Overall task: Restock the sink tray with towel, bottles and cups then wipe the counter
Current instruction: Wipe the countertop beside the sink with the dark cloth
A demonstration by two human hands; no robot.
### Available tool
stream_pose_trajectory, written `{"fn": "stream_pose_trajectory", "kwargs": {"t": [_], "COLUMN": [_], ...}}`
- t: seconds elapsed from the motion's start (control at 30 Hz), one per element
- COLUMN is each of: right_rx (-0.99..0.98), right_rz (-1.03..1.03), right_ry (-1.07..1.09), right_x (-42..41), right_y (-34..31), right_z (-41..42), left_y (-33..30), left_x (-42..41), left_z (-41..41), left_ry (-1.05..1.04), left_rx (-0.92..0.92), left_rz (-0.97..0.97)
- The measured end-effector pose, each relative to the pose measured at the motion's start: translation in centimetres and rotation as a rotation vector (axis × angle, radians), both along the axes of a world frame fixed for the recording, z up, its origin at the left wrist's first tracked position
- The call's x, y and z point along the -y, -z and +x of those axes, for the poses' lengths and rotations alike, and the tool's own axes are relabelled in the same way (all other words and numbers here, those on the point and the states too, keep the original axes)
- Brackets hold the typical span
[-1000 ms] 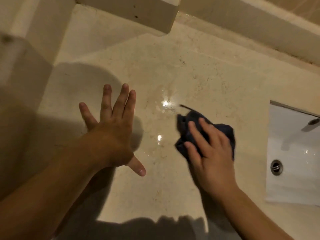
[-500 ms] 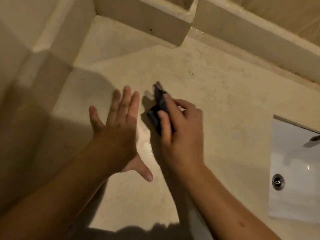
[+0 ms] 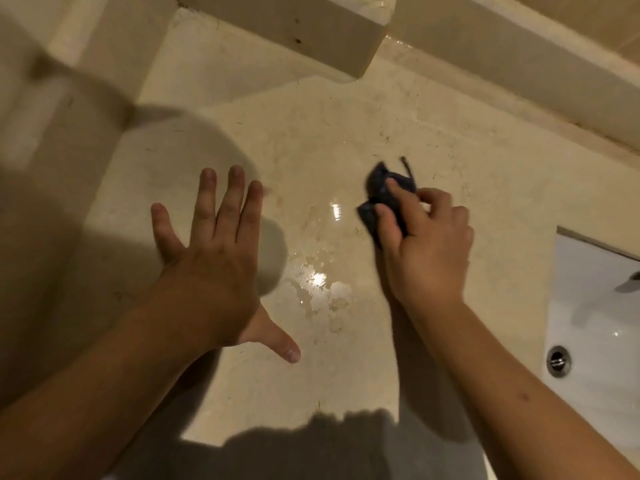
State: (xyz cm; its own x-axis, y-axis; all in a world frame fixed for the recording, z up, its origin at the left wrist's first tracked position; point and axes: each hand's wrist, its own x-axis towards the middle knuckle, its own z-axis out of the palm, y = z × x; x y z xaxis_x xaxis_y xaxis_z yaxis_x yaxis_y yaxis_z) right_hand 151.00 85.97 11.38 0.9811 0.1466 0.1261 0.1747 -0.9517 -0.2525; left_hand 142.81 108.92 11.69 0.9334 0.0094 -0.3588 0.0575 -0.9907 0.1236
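Observation:
The beige marble counter (image 3: 311, 133) fills the view, with a wet, shiny patch (image 3: 318, 278) near its middle. My right hand (image 3: 426, 244) presses a crumpled dark blue cloth (image 3: 381, 188) onto the counter just right of the wet patch; the cloth sticks out past my fingertips. My left hand (image 3: 214, 258) lies flat on the counter to the left, fingers spread, holding nothing. No tray, bottles or cups are in view.
A white sink basin (image 3: 595, 327) with a round metal overflow hole (image 3: 558, 361) is sunk into the counter at the right edge. A raised stone ledge (image 3: 284, 26) runs along the back wall. A wall (image 3: 45, 133) closes the left side.
My right hand has swept the cloth back to the right, away from my left hand, after swinging left half a second ago. The left hand stays planted on the counter.

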Motion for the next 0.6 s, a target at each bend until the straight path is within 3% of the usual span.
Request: {"fn": "stream_pose_trajectory", "kwargs": {"t": [0.13,0.23,0.3,0.43,0.6], "right_rx": [-0.096,-0.125,-0.065,-0.072,-0.126], "right_rz": [-0.038,0.079,0.226,0.422,0.339], "right_ry": [0.327,0.49,0.4,0.023,-0.257], "right_x": [7.1,8.7,5.7,-4.6,-9.8], "right_y": [-0.8,-2.2,-3.2,-3.6,-1.9], "right_z": [-0.1,-0.5,-1.7,-5.6,-9.5], "left_y": [0.0,-0.4,-0.7,-1.1,0.0], "left_x": [0.0,-0.3,-0.3,0.1,-0.3], "left_z": [0.0,-0.3,-0.8,-2.0,-2.9], "left_ry": [-0.027,-0.009,-0.004,0.007,0.05], "left_rx": [-0.004,0.026,0.046,0.051,-0.013], "left_rz": [-0.025,-0.046,-0.052,-0.017,-0.004]}}
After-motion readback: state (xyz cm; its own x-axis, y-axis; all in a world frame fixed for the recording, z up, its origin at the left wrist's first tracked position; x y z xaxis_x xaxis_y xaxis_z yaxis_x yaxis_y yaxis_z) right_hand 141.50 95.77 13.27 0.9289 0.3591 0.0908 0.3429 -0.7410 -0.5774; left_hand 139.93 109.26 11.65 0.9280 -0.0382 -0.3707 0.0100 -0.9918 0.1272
